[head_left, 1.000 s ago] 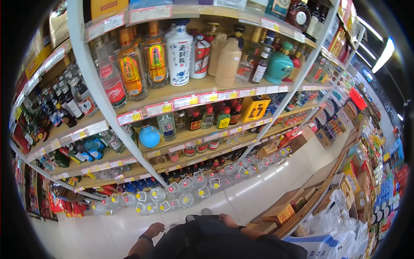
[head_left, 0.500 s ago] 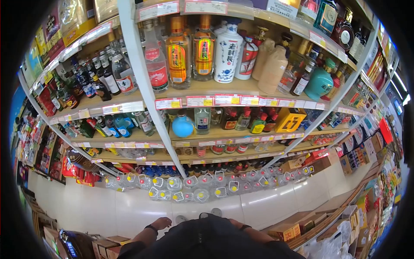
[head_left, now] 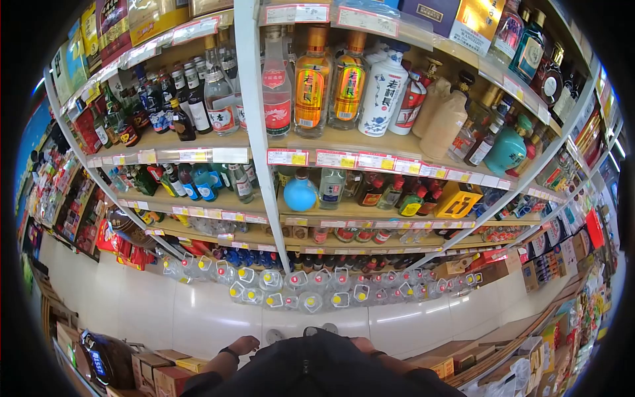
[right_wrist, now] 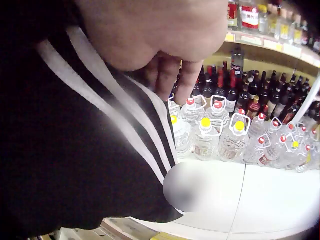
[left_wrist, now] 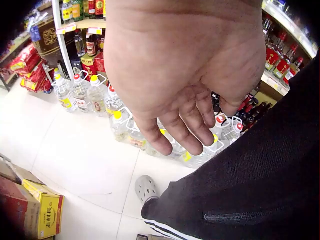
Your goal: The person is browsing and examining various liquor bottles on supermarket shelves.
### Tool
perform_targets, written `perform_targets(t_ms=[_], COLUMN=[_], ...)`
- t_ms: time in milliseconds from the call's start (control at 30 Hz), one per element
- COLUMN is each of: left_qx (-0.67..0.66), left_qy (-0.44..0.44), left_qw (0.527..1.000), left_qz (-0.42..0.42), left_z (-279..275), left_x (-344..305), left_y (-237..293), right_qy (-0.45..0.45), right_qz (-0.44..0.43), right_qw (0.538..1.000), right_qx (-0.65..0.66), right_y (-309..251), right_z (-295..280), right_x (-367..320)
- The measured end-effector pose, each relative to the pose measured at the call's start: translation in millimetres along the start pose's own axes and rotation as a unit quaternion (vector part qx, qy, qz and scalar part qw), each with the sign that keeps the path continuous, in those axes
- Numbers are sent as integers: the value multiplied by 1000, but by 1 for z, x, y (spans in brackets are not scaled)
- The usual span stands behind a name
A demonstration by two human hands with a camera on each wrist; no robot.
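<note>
My left hand (head_left: 245, 345) hangs beside the dark clothing in the head view, holding nothing. In the left wrist view that hand (left_wrist: 185, 65) shows its palm, with relaxed, slightly bent fingers and nothing in them. At the right side of the body, my right hand (head_left: 362, 345) is partly covered by dark clothing. The right wrist view has the right hand (right_wrist: 160, 40) against striped trousers (right_wrist: 115, 125), its fingers hanging loosely and no object visible in them. Large clear jugs (head_left: 309, 302) stand on the floor in front of the body, apart from both hands.
Shelves (head_left: 370, 140) of bottles rise ahead, with a blue round bottle (head_left: 301, 194) on a middle shelf. Cartons (head_left: 173, 380) and a dark jar (head_left: 106, 360) are at the lower left. More boxes (head_left: 440, 366) line the lower right. Pale tiled floor (head_left: 218, 314) lies between.
The head view has turned leftward, so the shelves appear farther right and the cartons and dark jar at lower left came into view. Both hands remain low beside the body.
</note>
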State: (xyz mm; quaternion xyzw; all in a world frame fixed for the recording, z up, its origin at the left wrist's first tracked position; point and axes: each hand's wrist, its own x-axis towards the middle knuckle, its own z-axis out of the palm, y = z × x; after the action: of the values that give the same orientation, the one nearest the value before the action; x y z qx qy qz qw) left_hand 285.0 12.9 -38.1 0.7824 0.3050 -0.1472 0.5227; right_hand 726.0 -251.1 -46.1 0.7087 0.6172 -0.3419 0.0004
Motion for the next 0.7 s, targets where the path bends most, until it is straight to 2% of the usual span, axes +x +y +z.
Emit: perform_targets(t_ms=[67, 167, 267, 367, 433, 467, 500, 567, 600, 633, 667, 700], left_qx=[-41, 18, 15, -66, -79, -91, -110, -148, -148, -146, -155, -163], left_qy=[8, 5, -10, 22, 5, 6, 18, 32, 37, 38, 43, 45], left_qw=[998, 999, 1000, 997, 994, 989, 991, 978, 976, 975, 974, 974], left_qz=[-41, 32, -9, -27, -81, -114, -71, -145, -153, -161, -156, -149], left_z=[3, -1, -4, -5, -13, -17, -15, -13, -16, -18, -16, -16], left_x=[0, -4, -5, -11, -8, -17, -18, -17, -19, -22, -23, -23], left_y=[-3, -9, -11, -20, -12, -9, -19, -20, -12, -5, -7, -8], right_qy=[-12, 79, 52, 41, 36, 58, 73, 52, 101, 166, 77, 27], right_qz=[-9, -45, -38, -32, -11, -60, -117, 52, 76, 71, 103, 103], right_qw=[1000, 995, 996, 989, 981, 973, 962, 960, 835, 636, 844, 907], right_qx=[-1, 39, 62, 141, 188, 214, 236, 270, 535, 750, 521, 407], right_y=[-9, -24, -34, -57, -71, -51, -31, -68, -39, -6, -28, -53], right_z=[-17, -34, -58, -86, -101, -70, -41, -66, 4, 77, 31, -9], right_x=[-6, -14, -28, -62, -83, -81, -71, -69, -35, -1, -3, 5])
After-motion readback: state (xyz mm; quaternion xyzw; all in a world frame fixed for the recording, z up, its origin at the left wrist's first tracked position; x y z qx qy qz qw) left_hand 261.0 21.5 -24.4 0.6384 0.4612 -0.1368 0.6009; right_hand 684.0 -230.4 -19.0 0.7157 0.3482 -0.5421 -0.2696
